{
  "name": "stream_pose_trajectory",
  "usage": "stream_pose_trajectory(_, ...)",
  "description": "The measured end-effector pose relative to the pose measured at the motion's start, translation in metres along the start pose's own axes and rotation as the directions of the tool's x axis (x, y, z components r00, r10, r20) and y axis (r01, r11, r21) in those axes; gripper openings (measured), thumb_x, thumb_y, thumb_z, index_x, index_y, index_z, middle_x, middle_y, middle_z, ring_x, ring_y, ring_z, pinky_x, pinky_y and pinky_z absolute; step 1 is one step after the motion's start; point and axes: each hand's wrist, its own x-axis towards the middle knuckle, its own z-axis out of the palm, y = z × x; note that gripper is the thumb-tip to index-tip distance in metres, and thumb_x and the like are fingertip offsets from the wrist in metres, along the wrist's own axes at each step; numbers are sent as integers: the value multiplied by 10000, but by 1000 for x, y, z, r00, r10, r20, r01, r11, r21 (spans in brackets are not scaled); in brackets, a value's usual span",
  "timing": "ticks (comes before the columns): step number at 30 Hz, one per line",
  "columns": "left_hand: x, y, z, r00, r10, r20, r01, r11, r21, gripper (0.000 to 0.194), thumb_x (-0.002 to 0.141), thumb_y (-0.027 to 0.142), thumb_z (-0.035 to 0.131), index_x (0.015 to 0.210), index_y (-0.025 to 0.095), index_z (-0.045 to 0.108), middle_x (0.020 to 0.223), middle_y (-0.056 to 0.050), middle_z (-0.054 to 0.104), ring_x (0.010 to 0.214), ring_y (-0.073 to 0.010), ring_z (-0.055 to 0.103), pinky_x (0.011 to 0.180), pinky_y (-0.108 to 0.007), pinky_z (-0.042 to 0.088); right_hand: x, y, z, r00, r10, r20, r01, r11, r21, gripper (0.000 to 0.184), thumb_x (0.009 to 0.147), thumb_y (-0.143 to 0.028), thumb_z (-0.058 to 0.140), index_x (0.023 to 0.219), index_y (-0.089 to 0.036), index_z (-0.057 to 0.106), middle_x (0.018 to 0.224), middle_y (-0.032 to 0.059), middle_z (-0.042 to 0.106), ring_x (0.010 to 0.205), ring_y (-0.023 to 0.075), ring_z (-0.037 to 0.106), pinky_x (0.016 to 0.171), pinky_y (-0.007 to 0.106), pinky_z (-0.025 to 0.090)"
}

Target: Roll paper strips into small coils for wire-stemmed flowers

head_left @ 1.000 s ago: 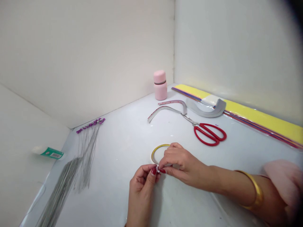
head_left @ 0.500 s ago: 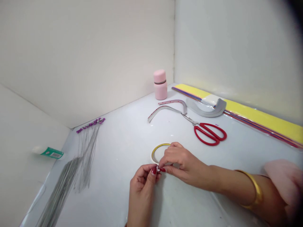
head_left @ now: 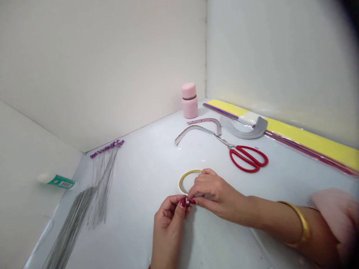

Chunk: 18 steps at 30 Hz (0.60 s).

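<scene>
My left hand point(head_left: 171, 216) and my right hand point(head_left: 214, 192) meet at the front middle of the white table. Both pinch a small whitish piece point(head_left: 187, 201) between thumb and fingertips. Most of that piece is covered by the fingers, so its kind does not show. Just behind the fingertips lies a roll of narrow tape point(head_left: 183, 178) with a yellow inner ring, partly hidden by my right hand. Farther back to the right, red-handled scissors point(head_left: 248, 158) rest on the table, their tip by a thin curled strip point(head_left: 193, 129) with red marks.
At left lie a bundle of thin grey wires point(head_left: 75, 216) and several wire stems with purple tops point(head_left: 108, 147), near a green-and-white tube point(head_left: 61, 181). A pink bottle point(head_left: 190, 101) stands at the back corner. Along the right wall are a grey curved band point(head_left: 244, 131) and yellow sheets point(head_left: 303, 138).
</scene>
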Motion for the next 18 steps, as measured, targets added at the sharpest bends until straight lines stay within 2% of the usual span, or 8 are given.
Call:
stream_pose_trajectory(4, 1, 0, 0, 1000, -6, -5, 6, 1000, 2, 149, 775, 289, 568, 815, 163, 637, 758, -22, 642, 710, -112, 545, 678, -204, 430, -1, 1, 0, 1000, -1, 9, 1, 1000, 0, 116, 817, -137, 493, 798, -180, 599, 681, -6, 607, 675, 119, 521, 752, 312, 281)
stream_pose_trajectory(9, 2, 0, 1, 1000, -17, -10, 17, 1000, 17, 152, 716, 272, 636, 806, 150, 636, 758, -39, 656, 728, -131, 567, 668, -213, 433, -2, 0, 0, 1000, -1, 6, 1, 1000, -12, 114, 819, -148, 493, 792, -182, 598, 678, -4, 604, 662, 120, 515, 745, 313, 285)
stream_pose_trajectory(18, -2, -3, 1, 1000, 4, -2, -4, 1000, 26, 157, 729, 281, 616, 809, 150, 647, 809, -59, 677, 769, -154, 580, 725, -256, 442, -2, 0, 3, 1000, -4, 12, 4, 1000, -16, 127, 815, -126, 485, 800, -181, 599, 678, -7, 597, 664, 118, 508, 754, 312, 285)
